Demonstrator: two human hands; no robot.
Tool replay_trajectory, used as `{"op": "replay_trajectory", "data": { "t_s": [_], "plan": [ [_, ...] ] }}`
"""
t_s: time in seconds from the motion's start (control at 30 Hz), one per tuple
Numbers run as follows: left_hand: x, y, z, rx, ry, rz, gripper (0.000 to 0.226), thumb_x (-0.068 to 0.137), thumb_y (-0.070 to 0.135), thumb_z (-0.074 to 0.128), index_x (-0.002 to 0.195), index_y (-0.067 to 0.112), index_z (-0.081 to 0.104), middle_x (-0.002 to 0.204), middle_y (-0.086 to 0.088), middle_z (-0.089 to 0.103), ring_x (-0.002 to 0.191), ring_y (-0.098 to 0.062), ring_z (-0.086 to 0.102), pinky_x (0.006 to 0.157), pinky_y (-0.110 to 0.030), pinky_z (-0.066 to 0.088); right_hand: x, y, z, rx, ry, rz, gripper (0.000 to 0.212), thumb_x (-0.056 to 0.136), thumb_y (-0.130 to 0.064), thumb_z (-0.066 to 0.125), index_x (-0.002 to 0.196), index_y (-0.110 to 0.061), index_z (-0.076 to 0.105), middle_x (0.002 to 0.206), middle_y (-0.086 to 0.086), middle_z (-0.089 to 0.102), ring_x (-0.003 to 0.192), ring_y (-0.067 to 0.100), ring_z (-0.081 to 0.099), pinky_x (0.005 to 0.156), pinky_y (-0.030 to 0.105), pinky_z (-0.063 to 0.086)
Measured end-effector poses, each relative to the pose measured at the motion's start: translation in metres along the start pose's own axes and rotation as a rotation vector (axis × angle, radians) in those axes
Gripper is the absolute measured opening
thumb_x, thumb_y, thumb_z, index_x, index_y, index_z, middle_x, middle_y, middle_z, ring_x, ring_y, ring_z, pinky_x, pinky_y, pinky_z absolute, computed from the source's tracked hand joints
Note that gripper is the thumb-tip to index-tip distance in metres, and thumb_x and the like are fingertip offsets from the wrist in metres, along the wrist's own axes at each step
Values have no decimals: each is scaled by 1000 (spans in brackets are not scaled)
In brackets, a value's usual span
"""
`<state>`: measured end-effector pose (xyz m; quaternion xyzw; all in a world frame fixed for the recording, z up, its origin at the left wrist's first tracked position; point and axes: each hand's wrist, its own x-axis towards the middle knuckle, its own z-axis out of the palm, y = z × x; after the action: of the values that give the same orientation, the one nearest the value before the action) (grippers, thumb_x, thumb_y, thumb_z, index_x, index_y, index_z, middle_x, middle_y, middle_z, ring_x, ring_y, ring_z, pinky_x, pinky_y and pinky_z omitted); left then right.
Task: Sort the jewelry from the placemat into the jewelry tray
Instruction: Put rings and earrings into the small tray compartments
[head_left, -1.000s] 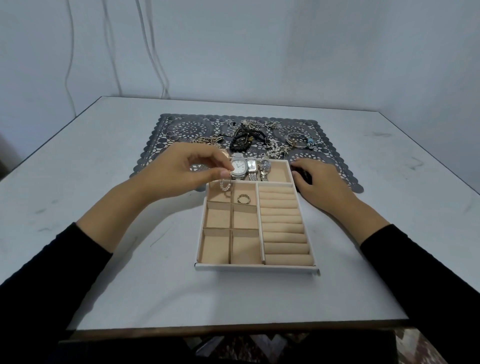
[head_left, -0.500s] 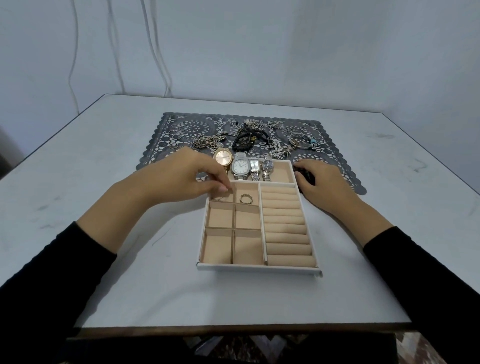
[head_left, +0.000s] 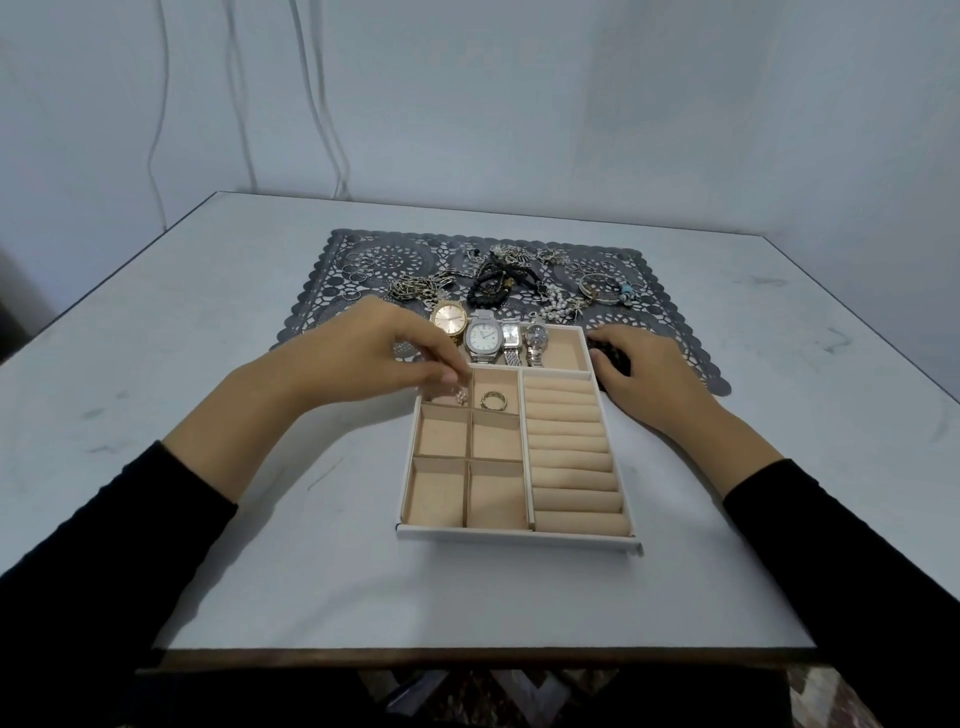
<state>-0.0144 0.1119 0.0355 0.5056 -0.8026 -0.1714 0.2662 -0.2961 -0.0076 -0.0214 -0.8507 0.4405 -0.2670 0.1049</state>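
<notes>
Beige jewelry tray (head_left: 514, 538) holds watches (head_left: 483, 338) and rings (head_left: 492, 400); bracelets (head_left: 491, 286) lie on dark placemat (head_left: 332, 291).

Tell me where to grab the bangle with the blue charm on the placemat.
Probably pinch the bangle by its bare near rim from above, thumb inside the hoop. It lies flat on the placemat, and the blue charm sits at its right edge.

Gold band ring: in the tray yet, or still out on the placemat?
In. The gold ring lies alone in a small square compartment of the jewelry tray, just nearer than the watches.
</notes>
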Motion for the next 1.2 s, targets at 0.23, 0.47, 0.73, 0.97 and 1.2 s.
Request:
{"op": "replay_trajectory", "data": {
  "t_s": [0.23, 0.47, 0.73, 0.97, 1.2],
  "plan": [
    [7, -12, -7, -138, 242, -108, 14, 85, 26, 73, 99, 30, 74, 93, 12, 74, 88, -16, 71, 85, -42, 57, 4, 1, -5, 2, 36, 35, 24, 94, -19, 55, 114, -12, 67, 106, 3, 69, 94, 13, 58, 77, 16, 33],
    [27, -40, -5, -40, 447, -152, 19, 97, 24, 58, 113, 29, 67, 106, 16, 69, 101, 4, 61, 89, -12, 44, 22, 5, -10, 19, 173, 66, 24, 93, -15, 55, 113, -9, 67, 110, 6, 68, 101, 17, 59, 82, 11, 31],
    [53, -85, -2, 202, 259, -218, 34, 102, 29, 46, 135, 23, 54, 138, 4, 55, 126, -9, 48, 109, -36, 37, 62, 18, -1, 9, 174, 105, 31, 95, -18, 53, 123, -8, 62, 122, 7, 64, 114, 20, 57, 90, 12, 30],
    [76, -107, 1, 304, 121, -276, 44, 103, 37, 41, 145, 25, 45, 152, 2, 41, 141, -15, 35, 115, -33, 24, 100, 23, 10, -25, 131, 132, 32, 96, -19, 51, 124, -7, 61, 122, 8, 64, 113, 21, 57, 89, 17, 32],
    [100, -113, 4, 331, 25, -288, 47, 103, 40, 37, 149, 29, 37, 157, 4, 32, 145, -16, 27, 117, -34, 19, 128, 28, 19, -56, 85, 159, 35, 96, -24, 49, 124, -7, 61, 123, 7, 64, 115, 21, 56, 100, 30, 40]
  ]
}}
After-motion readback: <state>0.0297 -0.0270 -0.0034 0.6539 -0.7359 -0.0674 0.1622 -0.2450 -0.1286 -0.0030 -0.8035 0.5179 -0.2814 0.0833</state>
